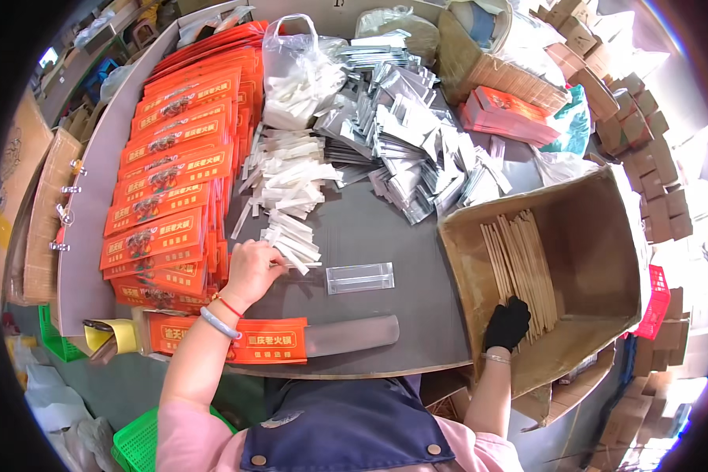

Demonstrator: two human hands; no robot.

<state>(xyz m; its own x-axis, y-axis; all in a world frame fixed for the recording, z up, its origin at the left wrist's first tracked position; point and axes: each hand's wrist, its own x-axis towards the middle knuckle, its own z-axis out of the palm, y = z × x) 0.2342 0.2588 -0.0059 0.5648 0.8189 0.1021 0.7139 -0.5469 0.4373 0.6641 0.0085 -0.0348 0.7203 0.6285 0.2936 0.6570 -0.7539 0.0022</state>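
Observation:
My bare left hand (252,271) has its thumb and fingers pinched at the near end of a heap of slim white paper packets (293,245), closed on one of them. Inside the cardboard box on the right, my right hand (507,324), in a black glove, curls over the near ends of wooden chopsticks (525,267); its fingertips are partly lost in the dark glove. Between the hands a small clear packet (359,278) lies flat on the grey table. Nearer me is a printed red sleeve (271,340) with a translucent plastic sleeve (354,337) extending from its right end.
Overlapping stacks of red printed sleeves (165,189) fill the left side. Silver packets (417,141) are heaped at the far middle, beside a plastic bag (295,71) of white packets. The open cardboard box (598,224) has high walls. A raised grey board (94,228) edges the left.

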